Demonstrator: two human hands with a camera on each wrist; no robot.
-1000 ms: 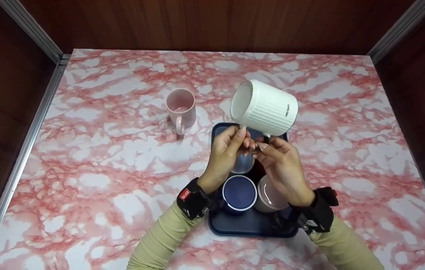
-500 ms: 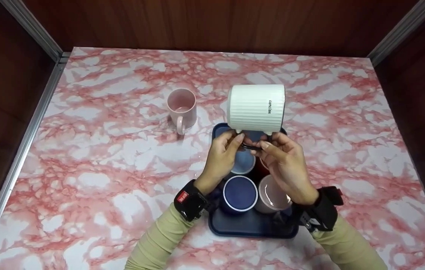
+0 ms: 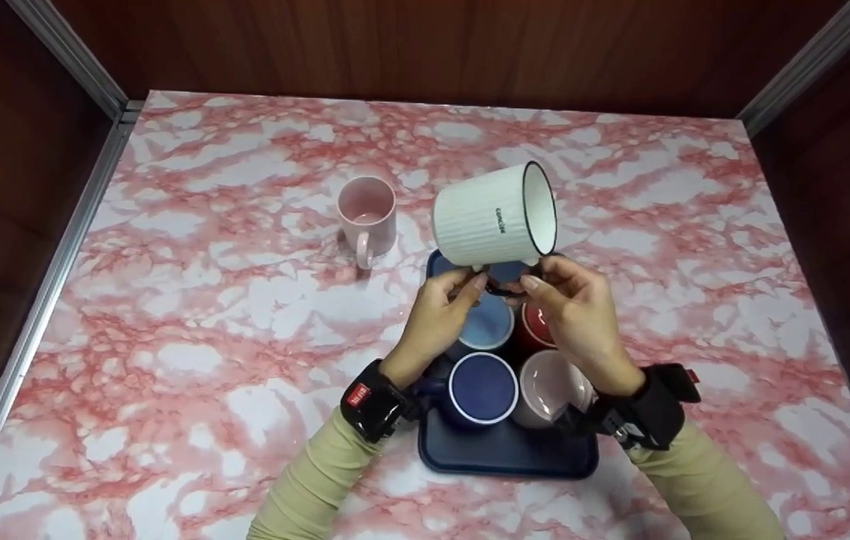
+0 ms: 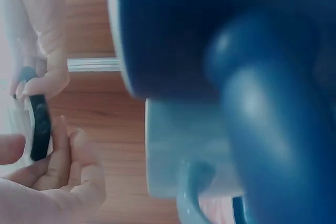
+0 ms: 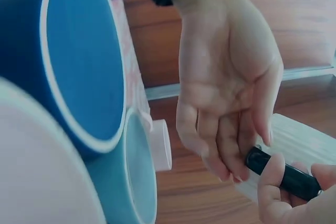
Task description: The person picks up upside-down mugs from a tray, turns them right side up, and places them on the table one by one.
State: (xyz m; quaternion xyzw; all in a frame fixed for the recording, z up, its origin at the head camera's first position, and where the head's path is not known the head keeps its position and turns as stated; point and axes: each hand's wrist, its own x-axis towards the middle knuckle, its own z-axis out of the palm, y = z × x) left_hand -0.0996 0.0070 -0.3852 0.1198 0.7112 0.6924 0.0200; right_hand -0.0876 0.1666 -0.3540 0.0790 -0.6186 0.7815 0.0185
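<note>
A white ribbed mug [image 3: 488, 217] with a black rim hangs tilted above the dark blue tray [image 3: 500, 454], its mouth turned right. Both hands pinch its black handle [image 3: 503, 287] from below: my left hand [image 3: 458, 292] on the left side, my right hand [image 3: 548, 289] on the right. The left wrist view shows the handle [image 4: 39, 124] between fingers [image 4: 58, 177]. In the right wrist view, the left hand [image 5: 226, 82] and the right hand [image 5: 289, 198] meet on the handle [image 5: 286, 177].
On the tray stand a light blue mug [image 3: 486, 326], a red mug [image 3: 541, 322], a dark blue mug [image 3: 481, 388] and a pale pink mug [image 3: 556, 386]. A pink mug [image 3: 366, 214] stands alone on the marble table [image 3: 207, 337]. Wooden walls enclose the table.
The white mug has turned over the tray: its mouth faced left, then its side faced me, and now its mouth faces right. Both hands stayed on the handle.
</note>
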